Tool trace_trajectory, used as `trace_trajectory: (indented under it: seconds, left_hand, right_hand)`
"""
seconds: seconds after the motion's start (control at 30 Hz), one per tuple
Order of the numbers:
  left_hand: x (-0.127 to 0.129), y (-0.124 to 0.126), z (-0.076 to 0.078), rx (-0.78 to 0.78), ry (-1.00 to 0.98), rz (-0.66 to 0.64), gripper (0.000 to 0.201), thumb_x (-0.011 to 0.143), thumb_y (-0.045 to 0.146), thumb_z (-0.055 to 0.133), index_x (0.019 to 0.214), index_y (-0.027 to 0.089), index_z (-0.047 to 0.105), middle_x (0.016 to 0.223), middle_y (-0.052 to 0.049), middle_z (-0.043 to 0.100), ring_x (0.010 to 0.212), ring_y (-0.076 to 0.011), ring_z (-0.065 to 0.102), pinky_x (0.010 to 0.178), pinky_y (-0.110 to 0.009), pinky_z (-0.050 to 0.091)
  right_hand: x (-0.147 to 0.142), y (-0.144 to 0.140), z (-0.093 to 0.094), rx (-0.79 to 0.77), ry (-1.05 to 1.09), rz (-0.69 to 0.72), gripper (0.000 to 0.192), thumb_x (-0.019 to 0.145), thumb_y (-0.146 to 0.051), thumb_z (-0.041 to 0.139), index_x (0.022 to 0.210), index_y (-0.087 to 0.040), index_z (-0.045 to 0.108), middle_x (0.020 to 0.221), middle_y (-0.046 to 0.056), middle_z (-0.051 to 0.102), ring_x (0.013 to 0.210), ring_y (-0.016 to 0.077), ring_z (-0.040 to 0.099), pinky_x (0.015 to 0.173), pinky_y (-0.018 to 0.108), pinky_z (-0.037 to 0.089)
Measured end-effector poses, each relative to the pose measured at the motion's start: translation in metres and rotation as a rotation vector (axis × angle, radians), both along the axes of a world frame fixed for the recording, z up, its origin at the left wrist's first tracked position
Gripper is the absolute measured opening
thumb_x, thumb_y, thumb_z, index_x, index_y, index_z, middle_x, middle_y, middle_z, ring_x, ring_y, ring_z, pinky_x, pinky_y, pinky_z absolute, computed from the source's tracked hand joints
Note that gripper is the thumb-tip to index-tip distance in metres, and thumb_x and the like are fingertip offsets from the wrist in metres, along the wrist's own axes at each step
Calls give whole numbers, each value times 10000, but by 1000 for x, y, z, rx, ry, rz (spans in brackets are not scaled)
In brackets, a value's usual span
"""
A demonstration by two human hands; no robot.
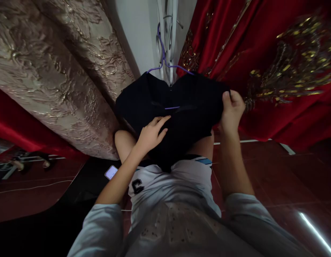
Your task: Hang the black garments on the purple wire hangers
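Garment: a black garment (181, 107) hangs on a purple hanger (165, 60), at the centre of the view, over the person's knees.
Right hand: the right hand (232, 110), at 3 o'clock of the garment, has its grip closed on the cloth's edge.
Left hand: the left hand (152, 134), at 7 o'clock, lies flat on the cloth, fingers open.
Surroundings: red embroidered cloth (275, 71) at 2 o'clock; beige brocade (61, 71) at 10 o'clock; a phone (111, 172) on the floor at 8 o'clock.

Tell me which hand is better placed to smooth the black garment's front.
Left. The left hand lies open and flat on the black garment, probably free to sweep. The right hand is closed, gripping its edge beside the purple hanger.
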State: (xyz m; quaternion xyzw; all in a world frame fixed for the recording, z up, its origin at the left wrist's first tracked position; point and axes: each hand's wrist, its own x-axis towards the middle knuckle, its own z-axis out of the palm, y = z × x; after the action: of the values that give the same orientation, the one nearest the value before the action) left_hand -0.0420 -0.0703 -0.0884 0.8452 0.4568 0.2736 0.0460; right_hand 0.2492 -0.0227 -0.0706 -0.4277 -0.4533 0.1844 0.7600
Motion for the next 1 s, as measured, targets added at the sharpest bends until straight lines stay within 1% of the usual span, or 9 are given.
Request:
trace_trajectory:
  seconds: [0.13,0.2,0.27,0.33,0.57,0.67,0.83,0.93,1.0]
  left_hand:
    - [13,21,-23,-27,-293,46,536,1012,304,539,1540,320,447,1421,-110,568,1051,-246,681,853,-378,608]
    - [18,32,-35,-8,-435,117,576,989,300,577,1546,280,431,1434,-151,533,1081,-262,669,868,-401,603]
    - [24,33,-46,29,-588,163,565,975,309,608,1514,231,460,1417,-173,533,1139,-270,652,937,-424,579]
    - [31,22,-52,48,-768,162,453,981,322,616,1415,206,557,1342,-156,601,1149,-253,653,1007,-425,545]
    - [53,-38,-39,-90,-1108,17,213,975,384,658,1120,248,736,971,-59,680,774,-162,672,679,-288,586]
    - [56,-37,-40,-114,-1105,13,295,989,410,634,1253,288,683,1056,-69,674,888,-192,702,744,-318,616]
    - [63,-29,-56,-65,-1093,7,529,983,426,637,1468,332,445,1364,-108,585,1258,-245,635,1078,-394,546]
    - [66,-26,-67,-46,-1112,115,654,962,387,662,1505,342,300,1359,-122,573,1171,-216,668,981,-351,583]
    - [65,-22,-73,-116,-1116,149,527,952,350,657,1409,282,404,1173,-100,648,993,-189,702,865,-315,597]
  right_hand:
    - [-49,-41,-29,52,37,-455,254,934,-445,624,1076,-237,583,1198,76,607,1136,202,607,1037,393,479]
    - [-79,-53,-52,-106,5,-244,270,926,-492,627,951,-227,581,980,54,633,922,186,631,882,342,513]
    - [-106,-52,-74,-326,-103,233,339,896,-545,647,879,-208,609,791,29,635,741,168,613,737,300,495]
    - [-125,-44,-90,-453,-162,465,403,900,-586,615,822,-191,625,713,22,633,673,148,590,684,274,454]
    - [-128,-40,-84,-562,-118,635,499,841,-619,600,608,-181,541,572,23,593,530,104,491,538,244,351]
    - [-122,-50,-72,-648,-10,781,539,789,-675,625,610,-172,550,535,15,562,483,88,457,492,232,322]
    - [-122,-55,-66,-627,126,710,535,702,-684,710,654,-179,542,546,-19,524,467,70,422,460,224,281]
    - [-121,-53,-67,-602,84,722,449,721,-609,705,706,-181,572,575,-27,539,476,70,413,466,232,289]
    - [-118,-48,-63,-575,15,711,362,738,-523,699,730,-174,603,593,-24,561,499,75,431,491,235,315]
